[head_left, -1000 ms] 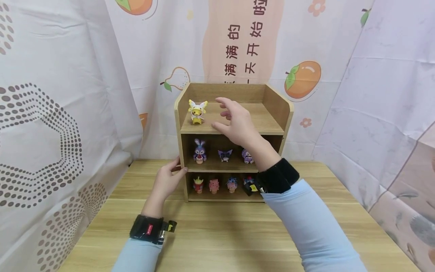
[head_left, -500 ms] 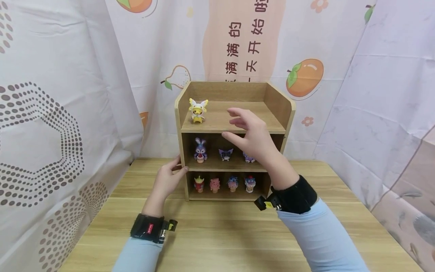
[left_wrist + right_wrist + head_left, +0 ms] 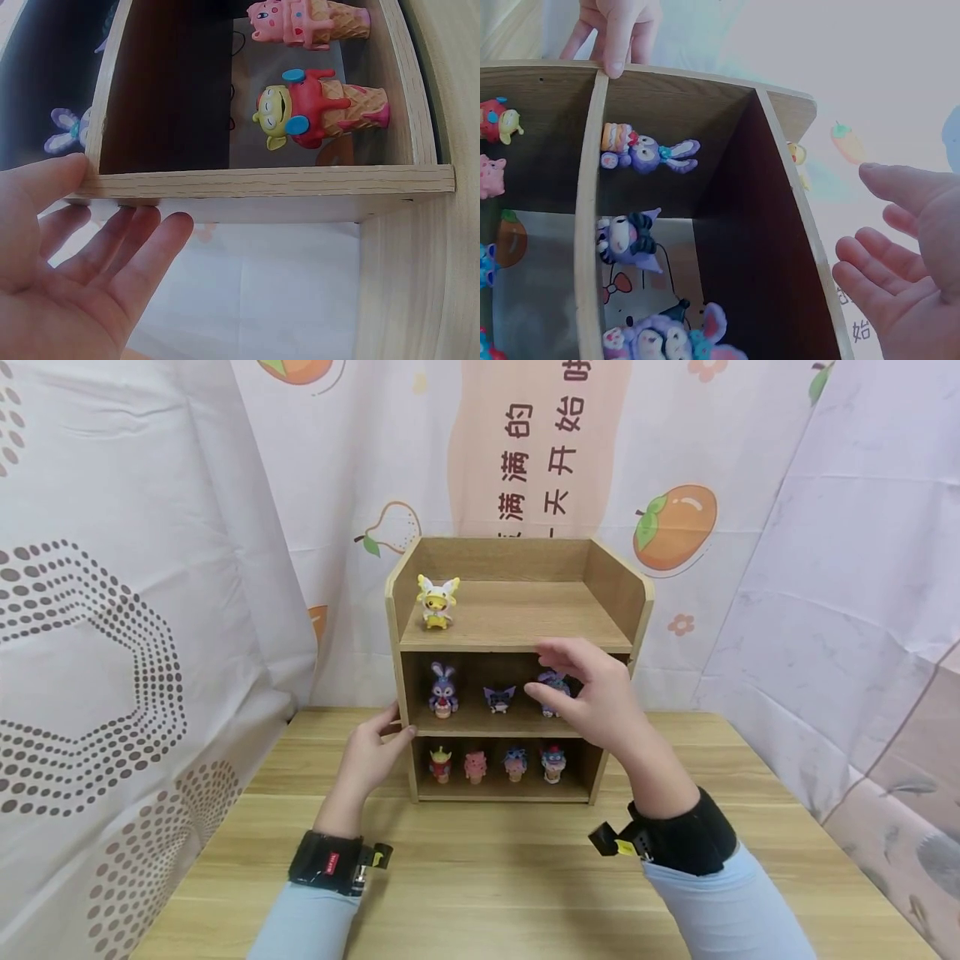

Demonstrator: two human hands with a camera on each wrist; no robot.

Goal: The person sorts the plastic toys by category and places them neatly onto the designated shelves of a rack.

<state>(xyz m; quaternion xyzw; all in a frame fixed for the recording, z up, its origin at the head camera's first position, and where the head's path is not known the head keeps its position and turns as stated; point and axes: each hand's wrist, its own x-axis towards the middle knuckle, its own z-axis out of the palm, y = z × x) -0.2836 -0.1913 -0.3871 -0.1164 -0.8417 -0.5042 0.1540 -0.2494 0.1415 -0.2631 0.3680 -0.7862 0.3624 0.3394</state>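
In the head view a three-level wooden shelf (image 3: 517, 643) stands on the table. My left hand (image 3: 367, 756) rests on its left side, thumb at the front edge of the middle board and the rather straight fingers (image 3: 142, 262) touching the outer panel. My right hand (image 3: 600, 697) hovers before the right of the middle level, fingers and thumb apart, holding nothing. It partly covers a purple figurine (image 3: 555, 693) there. A yellow figurine (image 3: 436, 603) in a white eared hood stands at the top left. A purple rabbit figurine (image 3: 442, 692) and a dark-eared figurine (image 3: 498, 698) share the middle level.
The bottom level holds a row of figurines: a red one with a yellow-green head (image 3: 440, 766), a pink one (image 3: 475, 767), a pink-and-blue one (image 3: 515, 765) and a blue one (image 3: 552, 765). A patterned curtain (image 3: 337, 460) hangs behind. The wooden table (image 3: 465, 868) extends in front.
My right hand has moved down and to the right, from before the top level to before the middle one. The left hand stays at the shelf's side. The visible figurines have not moved.
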